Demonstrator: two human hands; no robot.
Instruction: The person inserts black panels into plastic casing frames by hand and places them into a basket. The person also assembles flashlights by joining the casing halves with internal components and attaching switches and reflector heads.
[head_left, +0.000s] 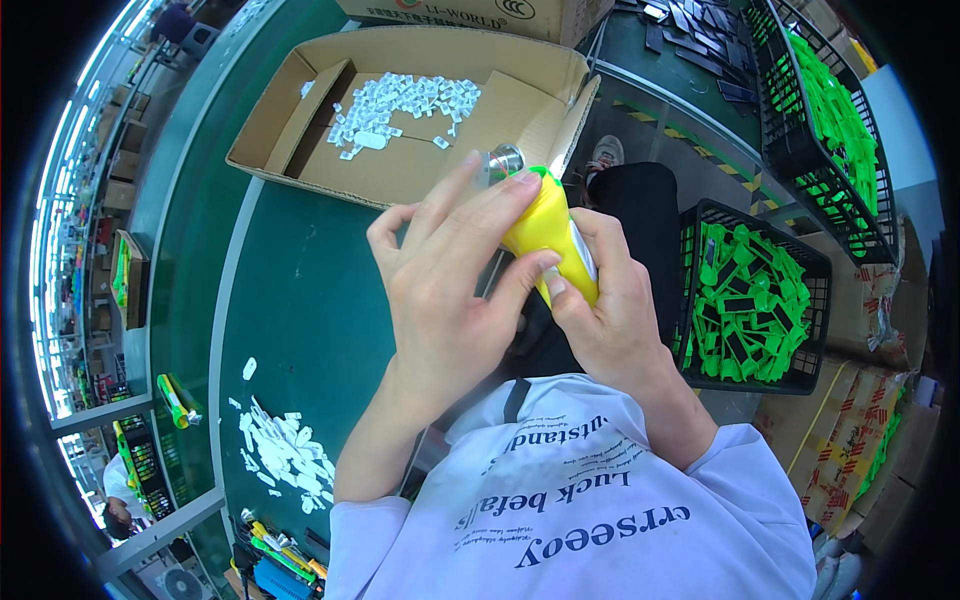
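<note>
Both hands hold a yellow plastic casing (545, 228) in front of my chest. It has a bright green edge at its far end and a white or silvery strip along its right side. My right hand (622, 300) is closed round the near and right side, its thumb pressed on the yellow face. My left hand (440, 270) grips from the left, with its thumb and a finger on the casing and other fingers raised. Just beyond the left fingers is a round silvery part (507, 158) with thin wires by it; whether it joins the casing is hidden.
A cardboard box (290, 120) with small white plastic pieces stands on the green table (290, 270). White strips (285, 452) lie in a pile at left; tools (280, 550) lie at the near edge. Black crates (690, 370) of green parts stand at right.
</note>
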